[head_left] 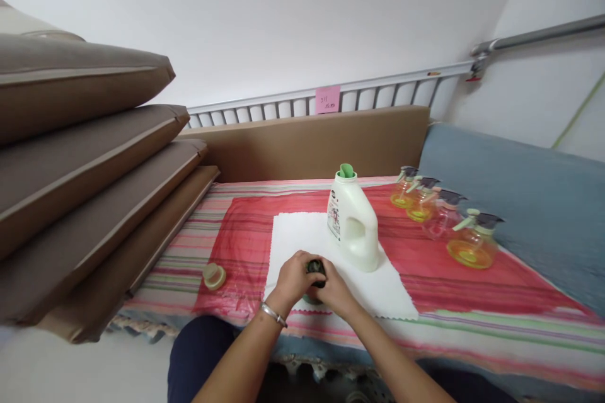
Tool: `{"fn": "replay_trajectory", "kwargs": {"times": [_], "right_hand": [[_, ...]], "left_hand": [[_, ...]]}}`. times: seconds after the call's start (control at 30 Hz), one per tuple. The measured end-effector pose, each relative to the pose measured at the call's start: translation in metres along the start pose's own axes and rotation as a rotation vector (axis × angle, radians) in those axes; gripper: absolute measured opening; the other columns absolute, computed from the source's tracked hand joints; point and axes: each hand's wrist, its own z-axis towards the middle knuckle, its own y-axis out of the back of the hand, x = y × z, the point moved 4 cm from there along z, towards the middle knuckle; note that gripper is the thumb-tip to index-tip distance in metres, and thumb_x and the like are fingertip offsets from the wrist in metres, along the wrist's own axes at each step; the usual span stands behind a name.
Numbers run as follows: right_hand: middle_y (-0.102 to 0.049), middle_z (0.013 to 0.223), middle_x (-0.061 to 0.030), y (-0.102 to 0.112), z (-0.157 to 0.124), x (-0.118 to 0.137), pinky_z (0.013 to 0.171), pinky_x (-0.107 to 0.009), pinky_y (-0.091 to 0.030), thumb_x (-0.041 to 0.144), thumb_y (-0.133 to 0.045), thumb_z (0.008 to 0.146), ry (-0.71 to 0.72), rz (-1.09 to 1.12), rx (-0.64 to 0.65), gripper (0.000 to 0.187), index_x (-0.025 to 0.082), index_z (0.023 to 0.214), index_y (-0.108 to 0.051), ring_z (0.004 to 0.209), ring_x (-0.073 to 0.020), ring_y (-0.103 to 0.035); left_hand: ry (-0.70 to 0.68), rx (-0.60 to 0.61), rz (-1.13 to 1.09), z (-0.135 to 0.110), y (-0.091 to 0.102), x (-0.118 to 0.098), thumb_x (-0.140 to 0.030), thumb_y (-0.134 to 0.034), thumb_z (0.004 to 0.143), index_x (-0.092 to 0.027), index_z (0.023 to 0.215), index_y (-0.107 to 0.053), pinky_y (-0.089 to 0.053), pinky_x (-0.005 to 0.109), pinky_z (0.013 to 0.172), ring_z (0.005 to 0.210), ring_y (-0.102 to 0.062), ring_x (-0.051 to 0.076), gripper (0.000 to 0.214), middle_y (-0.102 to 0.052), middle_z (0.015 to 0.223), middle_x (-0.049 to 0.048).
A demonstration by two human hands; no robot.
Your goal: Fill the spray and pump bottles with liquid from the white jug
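Note:
Both hands meet at the near edge of a white cloth (295,233), closed around a small bottle with a dark round top (316,271). My left hand (293,276) wraps it from the left, and my right hand (336,289) from the right. A bit of pale green shows under the fingers; most of the bottle is hidden. Just beyond, to the right, stands a large pale green detergent jug (362,233), upright, with an open green spout (346,170). A pale round cap (214,276) lies to the left on a red plastic sheet (241,233).
Several clear spray bottles (472,249) with yellow or pink liquid stand in a row at the right. Stacked brown cushions (94,176) fill the left side. A brown board (302,148) and a radiator with a pink note (328,100) are behind. Blue padding (520,182) borders the right.

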Motion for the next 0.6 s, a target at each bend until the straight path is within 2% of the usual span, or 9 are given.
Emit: {"fn": "replay_trajectory", "kwargs": {"times": [0.17,0.27,0.33,0.43,0.5,0.6], "right_hand": [[-0.053,0.119,-0.0110,-0.005,0.002,-0.009,0.099,-0.047,-0.036,0.022,-0.073,0.050,-0.050,-0.021,0.007,0.076,0.019,0.119,-0.041,0.112,-0.0292,-0.050],[-0.056,0.120,-0.0113,-0.003,0.001,-0.006,0.098,-0.047,-0.039,0.020,-0.074,0.047,-0.056,-0.032,0.004,0.078,0.018,0.119,-0.044,0.112,-0.0294,-0.052],[-0.059,0.118,-0.0108,0.010,-0.002,0.002,0.094,-0.046,-0.044,0.018,-0.075,0.046,-0.044,-0.040,-0.006,0.076,0.019,0.117,-0.048,0.108,-0.0294,-0.056],[-0.065,0.112,-0.0082,0.051,-0.005,0.022,0.091,-0.042,-0.047,0.027,-0.070,0.060,0.009,-0.059,-0.092,0.052,0.021,0.109,-0.056,0.102,-0.0259,-0.061],[-0.063,0.114,-0.0091,0.091,-0.003,0.036,0.096,-0.041,-0.043,0.037,-0.059,0.074,0.035,-0.083,-0.233,0.038,0.021,0.108,-0.056,0.105,-0.0246,-0.059],[-0.051,0.129,-0.0137,0.147,0.010,0.042,0.100,-0.042,-0.038,0.046,-0.049,0.081,0.008,-0.114,-0.482,0.047,0.020,0.120,-0.045,0.116,-0.0258,-0.050]], "left_hand": [[0.135,0.015,-0.132,0.003,-0.004,0.025,-0.017,-0.076,0.057,-0.019,0.097,-0.069,-0.047,0.035,0.085,0.090,-0.063,0.022,0.041,-0.070,0.096,0.0061],[0.151,0.053,-0.216,0.002,-0.003,0.028,-0.018,-0.076,0.057,-0.019,0.099,-0.069,-0.050,0.035,0.080,0.085,-0.064,0.021,0.042,-0.071,0.094,0.0054],[0.147,0.073,-0.260,-0.001,-0.001,0.026,-0.021,-0.075,0.059,-0.020,0.102,-0.068,-0.051,0.035,0.075,0.084,-0.063,0.022,0.044,-0.071,0.096,0.0059],[0.141,0.088,-0.308,-0.005,0.001,0.026,-0.027,-0.073,0.062,-0.023,0.105,-0.067,-0.052,0.034,0.072,0.086,-0.062,0.022,0.044,-0.068,0.104,0.0061],[0.142,0.096,-0.329,-0.006,0.001,0.028,-0.029,-0.073,0.062,-0.025,0.106,-0.067,-0.052,0.034,0.071,0.087,-0.062,0.023,0.045,-0.067,0.109,0.0060],[0.151,0.106,-0.348,-0.006,-0.002,0.032,-0.030,-0.073,0.060,-0.027,0.105,-0.067,-0.052,0.035,0.073,0.089,-0.061,0.024,0.046,-0.066,0.110,0.0054]]}}
